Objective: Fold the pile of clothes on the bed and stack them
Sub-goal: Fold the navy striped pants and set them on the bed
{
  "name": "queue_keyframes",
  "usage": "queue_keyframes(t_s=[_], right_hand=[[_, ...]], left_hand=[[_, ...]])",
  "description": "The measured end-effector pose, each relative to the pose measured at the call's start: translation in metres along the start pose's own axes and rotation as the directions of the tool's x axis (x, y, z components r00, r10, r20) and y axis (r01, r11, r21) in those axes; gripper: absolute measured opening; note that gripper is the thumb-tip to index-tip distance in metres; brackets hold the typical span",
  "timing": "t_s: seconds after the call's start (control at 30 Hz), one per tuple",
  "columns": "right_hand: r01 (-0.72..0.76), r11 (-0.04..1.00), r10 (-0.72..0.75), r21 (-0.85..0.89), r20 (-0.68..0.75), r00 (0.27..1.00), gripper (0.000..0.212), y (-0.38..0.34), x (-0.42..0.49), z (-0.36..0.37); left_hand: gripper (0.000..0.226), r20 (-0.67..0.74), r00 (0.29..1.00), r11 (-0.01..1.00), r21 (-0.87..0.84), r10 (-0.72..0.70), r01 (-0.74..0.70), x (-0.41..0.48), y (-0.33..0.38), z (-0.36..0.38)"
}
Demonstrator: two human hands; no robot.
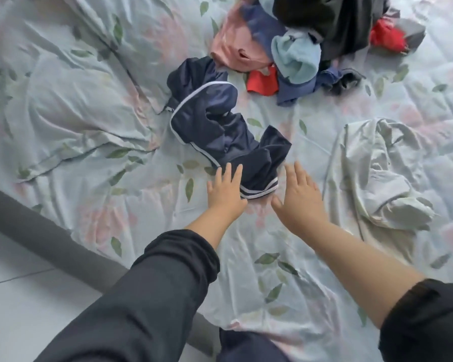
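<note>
Bedsheet (246,257), leaf-printed, bears clothes pile (296,56); pale floor tiles (24,296) beside.

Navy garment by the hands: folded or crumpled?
Crumpled. The navy garment lies bunched and twisted on the sheet, with its white trim curving unevenly. The left hand rests on its near edge.

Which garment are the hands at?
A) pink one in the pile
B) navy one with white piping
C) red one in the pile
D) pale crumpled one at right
B: the left hand and right hand, both open, flank the near hem of the navy garment.
</note>
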State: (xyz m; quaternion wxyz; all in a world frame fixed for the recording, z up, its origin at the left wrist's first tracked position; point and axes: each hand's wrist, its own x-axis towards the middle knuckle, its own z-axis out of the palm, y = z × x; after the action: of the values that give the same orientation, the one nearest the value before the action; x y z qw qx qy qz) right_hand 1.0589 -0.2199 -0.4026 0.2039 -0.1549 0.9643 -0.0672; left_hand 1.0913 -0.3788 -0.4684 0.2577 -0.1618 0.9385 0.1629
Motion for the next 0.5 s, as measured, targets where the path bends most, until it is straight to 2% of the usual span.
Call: queue_keyframes(t_s=[0.13,0.2,0.27,0.4,0.5], right_hand=[[-0.023,0.999,0.022,0.045,0.026,0.999,0.076,0.009,0.017,0.025],[-0.019,0.998,0.018,0.052,0.016,1.0,0.076,0.013,0.023,0.039],[-0.02,0.998,0.019,0.068,0.003,1.0,0.076,0.02,0.025,0.05],[-0.057,0.991,0.055,0.118,0.019,0.998,0.079,0.036,0.013,0.06],[-0.099,0.984,0.095,0.148,0.033,0.995,0.083,0.046,-0.007,0.05]], left_hand=[[0.113,0.019,1.0,0.991,0.132,0.023,-0.026,0.049,0.007,0.031],[0.116,0.059,0.997,0.972,0.228,0.041,-0.053,0.065,0.007,0.049],[0.112,0.032,0.998,0.957,0.285,0.054,-0.061,0.076,0.003,0.063],[0.087,-0.057,0.996,0.994,0.09,0.067,-0.062,0.084,-0.001,0.059],[0.046,-0.085,0.979,0.983,-0.005,0.184,-0.185,0.059,0.009,0.039]])
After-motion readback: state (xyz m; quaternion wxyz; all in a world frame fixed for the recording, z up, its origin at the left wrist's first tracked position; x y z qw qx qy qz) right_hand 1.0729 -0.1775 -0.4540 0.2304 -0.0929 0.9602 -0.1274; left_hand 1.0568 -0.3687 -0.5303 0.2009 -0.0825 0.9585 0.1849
